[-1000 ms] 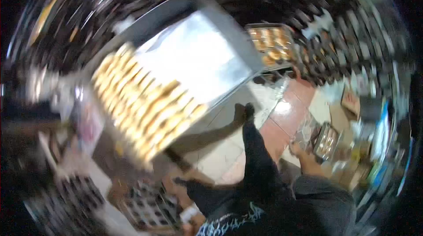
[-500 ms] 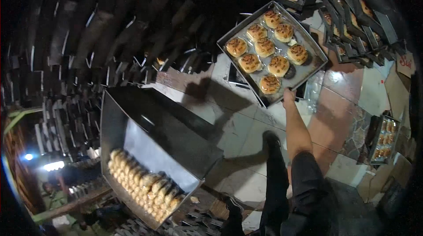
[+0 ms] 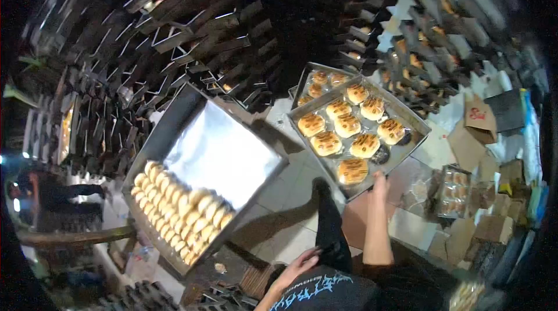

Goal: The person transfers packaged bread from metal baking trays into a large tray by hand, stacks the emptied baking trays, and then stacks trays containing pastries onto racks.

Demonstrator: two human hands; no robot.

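Note:
My right hand (image 3: 379,184) is closed on the near edge of a square metal baking tray (image 3: 408,149), held out ahead of me. Several glazed buns (image 3: 347,125) with brown streaked tops sit on it, and dark round marks show on its bare part. My left hand (image 3: 299,265) is in front of my dark shirt, its fingers stretched out against dark clothing. To its left stands a deep metal box (image 3: 189,102) with a shiny silver sheet (image 3: 224,148) inside. Rows of pale, crescent-shaped pastries (image 3: 177,206) fill its near part.
Another tray of buns (image 3: 318,81) lies just behind the held one. At the right are a small pack of buns (image 3: 455,192) and cardboard pieces (image 3: 465,145). Stacked dark metal trays (image 3: 209,26) line the far side. A person (image 3: 61,198) stands at the far left.
My left hand has come into view by my shirt. The held tray sits lower in view, and another bun tray shows behind it. The box's inside is more visible.

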